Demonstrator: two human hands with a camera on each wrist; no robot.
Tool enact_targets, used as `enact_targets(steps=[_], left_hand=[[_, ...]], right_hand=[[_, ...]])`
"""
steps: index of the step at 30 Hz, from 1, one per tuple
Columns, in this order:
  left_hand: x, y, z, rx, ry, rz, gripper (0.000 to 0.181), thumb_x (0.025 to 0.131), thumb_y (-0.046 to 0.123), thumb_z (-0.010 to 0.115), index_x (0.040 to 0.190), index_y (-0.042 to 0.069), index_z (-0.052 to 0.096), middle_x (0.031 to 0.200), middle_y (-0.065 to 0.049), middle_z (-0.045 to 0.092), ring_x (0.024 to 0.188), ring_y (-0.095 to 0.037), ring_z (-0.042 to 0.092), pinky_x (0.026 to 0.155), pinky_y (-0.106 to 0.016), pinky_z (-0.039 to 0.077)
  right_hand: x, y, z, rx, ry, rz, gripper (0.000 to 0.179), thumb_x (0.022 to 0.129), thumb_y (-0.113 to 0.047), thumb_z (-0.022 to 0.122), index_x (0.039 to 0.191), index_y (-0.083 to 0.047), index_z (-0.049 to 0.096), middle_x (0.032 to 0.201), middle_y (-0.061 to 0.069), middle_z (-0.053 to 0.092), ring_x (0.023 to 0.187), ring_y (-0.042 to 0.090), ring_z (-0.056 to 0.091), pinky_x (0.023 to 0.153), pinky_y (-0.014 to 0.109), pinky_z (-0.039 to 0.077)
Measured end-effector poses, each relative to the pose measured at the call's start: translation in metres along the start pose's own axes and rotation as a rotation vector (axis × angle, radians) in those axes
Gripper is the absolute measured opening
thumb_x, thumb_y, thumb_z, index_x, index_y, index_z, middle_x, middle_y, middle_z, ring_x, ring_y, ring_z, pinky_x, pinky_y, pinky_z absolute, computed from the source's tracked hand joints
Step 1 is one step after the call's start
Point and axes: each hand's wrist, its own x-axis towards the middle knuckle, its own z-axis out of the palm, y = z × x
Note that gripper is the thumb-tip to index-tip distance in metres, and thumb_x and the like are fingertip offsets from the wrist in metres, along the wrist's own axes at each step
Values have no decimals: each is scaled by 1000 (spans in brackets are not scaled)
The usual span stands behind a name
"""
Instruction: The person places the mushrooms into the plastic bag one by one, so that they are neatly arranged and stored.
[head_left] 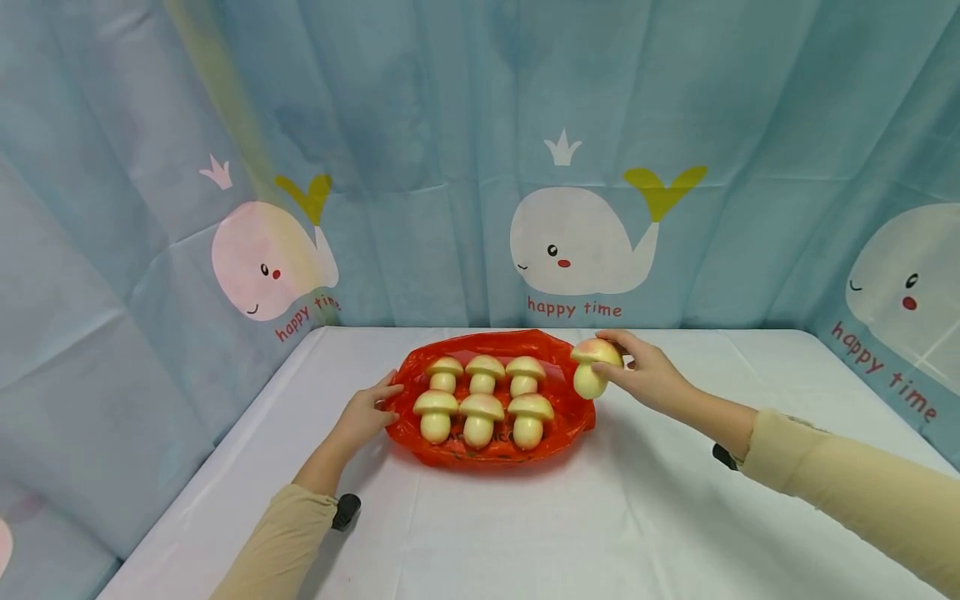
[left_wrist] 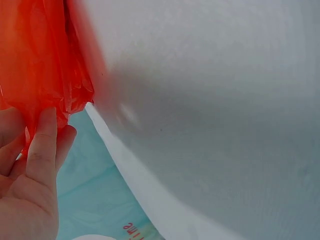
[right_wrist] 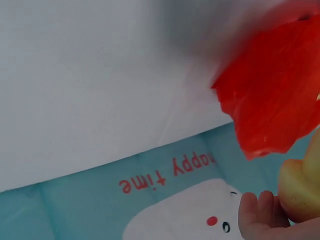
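A red plastic bag (head_left: 450, 457) lies spread open on the table, its edge standing up like a shallow bowl. Inside it, pale yellow mushrooms (head_left: 480, 408) with rounded caps stand upright in two rows. My right hand (head_left: 645, 371) grips another mushroom (head_left: 590, 385) by its cap, above the bag's right rim; in the right wrist view this mushroom (right_wrist: 297, 187) shows only partly at the frame edge. At the bag's left rim is my left hand (head_left: 367, 417). The left wrist view shows its fingers (left_wrist: 42, 150) pinching the thin red plastic (left_wrist: 35, 60).
A white cloth covers the table (head_left: 525, 533), whose far edge meets a light blue curtain (head_left: 450, 167) printed with white whales. A dark wrist device (head_left: 346, 512) shows below the left sleeve, and another (head_left: 724, 456) by the right sleeve.
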Motion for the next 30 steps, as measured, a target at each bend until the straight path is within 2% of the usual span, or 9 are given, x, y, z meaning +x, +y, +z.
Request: enact_targets(steps=[5,9,15,22,26,30], left_hand=[[0,-1,-1,2,4,8,50,88,-13,51,137,-13,44,158,-18,22,143,-41,18,103,-49,41],[0,-1,-1,-1,4,5,50,88,-13,51,138,-13,44,158,-18,22,144,-41,18,103,-49,41],[1,-1,0,1,4,14,49,88,-13,51,137,-13,44,158,-18,23,143,-42,19,103,-49,41],[1,0,0,0,5,9,49,88,-13,52,137,-13,44,158,-18,22,143,-42,18,103,-49,40],[0,2,0,-2,6,3,49,88,-13,52,137,-13,45,158,-17,22,143,-42,18,103,-49,41],[1,1,0,-8,5,2,50,88,-13,52,137,-13,45,158,-17,22,144,-41,16,104,-49,39]], right_hand=[[10,-3,14,-97,-42,-96,49,92,-18,66,134,4,51,126,19,58,111,34,52,93,49,49],[17,-3,24,-177,-79,-132,49,90,-17,67,132,4,54,125,19,59,114,37,50,97,55,44],[23,3,36,-308,-112,-118,50,88,-19,71,131,3,56,119,18,61,113,37,49,94,53,46],[26,7,47,-448,-97,-149,48,87,-22,71,126,2,59,131,23,53,123,44,41,96,63,39],[28,6,52,-481,-84,-128,47,87,-23,71,126,2,60,135,26,48,125,45,38,93,63,39],[29,4,56,-498,-106,-90,47,89,-23,69,128,0,59,139,25,44,128,45,35,93,63,39]])
